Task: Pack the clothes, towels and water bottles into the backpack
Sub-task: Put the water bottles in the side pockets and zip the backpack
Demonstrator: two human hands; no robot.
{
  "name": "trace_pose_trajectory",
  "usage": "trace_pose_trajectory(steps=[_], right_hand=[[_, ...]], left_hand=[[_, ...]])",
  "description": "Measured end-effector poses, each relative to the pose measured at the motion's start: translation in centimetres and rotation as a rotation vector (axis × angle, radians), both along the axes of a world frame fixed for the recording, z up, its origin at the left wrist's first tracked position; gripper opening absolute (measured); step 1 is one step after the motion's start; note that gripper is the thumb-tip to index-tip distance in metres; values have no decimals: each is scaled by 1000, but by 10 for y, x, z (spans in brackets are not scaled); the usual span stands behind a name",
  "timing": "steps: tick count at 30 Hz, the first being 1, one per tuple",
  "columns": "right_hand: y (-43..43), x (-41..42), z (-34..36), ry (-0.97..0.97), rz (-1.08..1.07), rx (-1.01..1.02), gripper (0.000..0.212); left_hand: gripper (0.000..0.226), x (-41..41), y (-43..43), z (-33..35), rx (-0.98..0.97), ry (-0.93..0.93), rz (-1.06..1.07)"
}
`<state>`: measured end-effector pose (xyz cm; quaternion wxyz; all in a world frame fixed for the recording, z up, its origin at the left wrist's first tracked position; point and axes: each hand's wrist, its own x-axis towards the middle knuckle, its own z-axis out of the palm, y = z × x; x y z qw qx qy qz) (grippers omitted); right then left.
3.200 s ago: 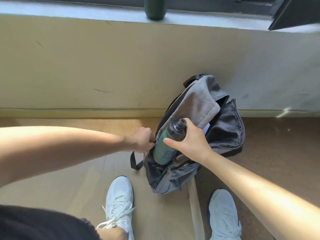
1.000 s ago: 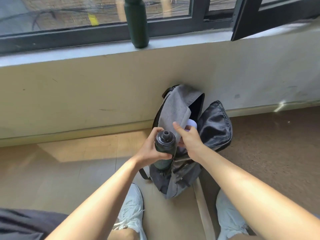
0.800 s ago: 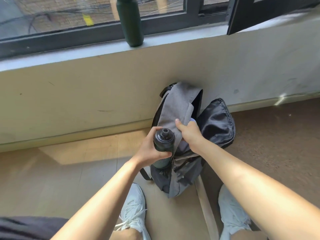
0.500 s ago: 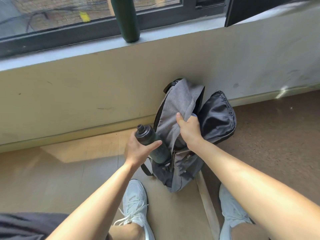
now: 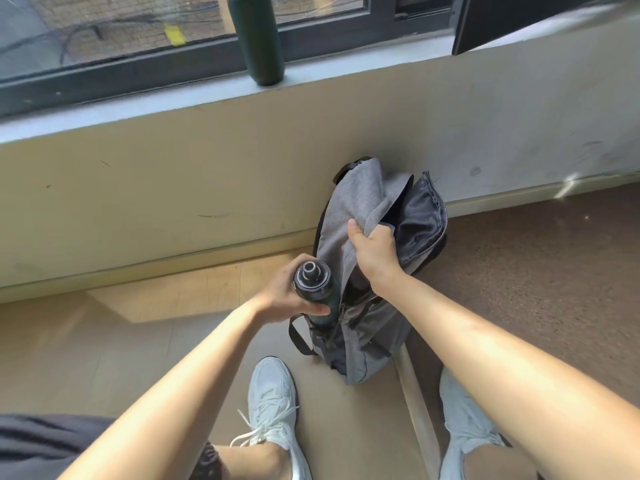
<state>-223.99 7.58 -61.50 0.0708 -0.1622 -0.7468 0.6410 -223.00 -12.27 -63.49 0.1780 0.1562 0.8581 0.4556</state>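
1. Backpack (image 5: 367, 337): grey, stood on the floor (image 5: 138, 341) and leaned against the wall (image 5: 207, 174), just to 3 o'clock of the view's centre. The main compartment is unzipped, and its dark lining (image 5: 419, 226) is exposed on the 2 o'clock side.
2. Right grip (image 5: 372, 251): closed on the grey front flap (image 5: 356, 202) of the backpack. The thumb is laid on the outer cloth and the fingers are curled over the flap's edge.
3. Left grip (image 5: 284, 299): wrapped round the dark water bottle (image 5: 313, 282) just below its cap.
4. Dark water bottle: held nearly upright with the cap turned toward the camera, at 9 o'clock of the backpack and touching its side. The lower end is hidden by the hand and the cloth, so whether it is seated in a side pocket cannot be told.
5. Green bottle (image 5: 259, 39): stood upright on the window sill (image 5: 138, 105), at 11 o'clock of the backpack and well apart from it.
6. Strap (image 5: 298, 337): a black loop hung at the backpack's 8 o'clock corner.
7. White shoes (image 5: 273, 393): two are recorded on the floor, one at 7 o'clock and one at 5 o'clock of the backpack.
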Motion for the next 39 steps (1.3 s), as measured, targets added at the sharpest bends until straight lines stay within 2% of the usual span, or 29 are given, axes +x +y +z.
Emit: trace_pose_trajectory(steps=[2,6,8,10,12,15,18,20,23,25,28,30,32,34,36,39], right_hand=[[2,-1,3,-1,-4,11,50],[1,-2,9,54,-2,20,54],[-1,-2,14,105,1,19,53],[1,-2,22,124,-27,27,51],[6,-3,28,122,-69,12,51],[14,-6,29,112,-103,-32,53],[13,-8,27,136,-51,-57,54],[10,-7,29,153,-15,-49,58],[7,-7,31,172,7,-46,59],[10,-7,30,167,-19,-60,56],[13,-7,26,142,-37,-76,56],[11,-4,27,154,-19,-74,55],[8,-4,29,172,9,-65,54],[6,-6,31,182,21,-57,53],[9,-9,31,179,11,-55,50],[12,-8,29,165,9,-46,56]], left_hand=[[68,-3,0,0,10,-6,43],[69,1,10,-3,37,-74,387],[74,-1,14,-1,25,-68,467],[76,-4,20,3,52,-58,424],[72,-7,25,6,72,-47,243],[72,-10,25,9,-20,62,33],[65,-17,18,16,-119,197,74],[60,-16,22,20,-223,270,216],[67,-14,32,16,-206,213,389],[67,-15,31,10,-113,124,260],[70,-18,18,4,-125,132,18],[65,-19,12,4,-133,157,51],[58,-17,14,7,-150,176,183],[62,-17,18,6,-118,128,294],[71,-16,25,2,-66,104,218],[73,-14,25,-4,-133,173,44]])
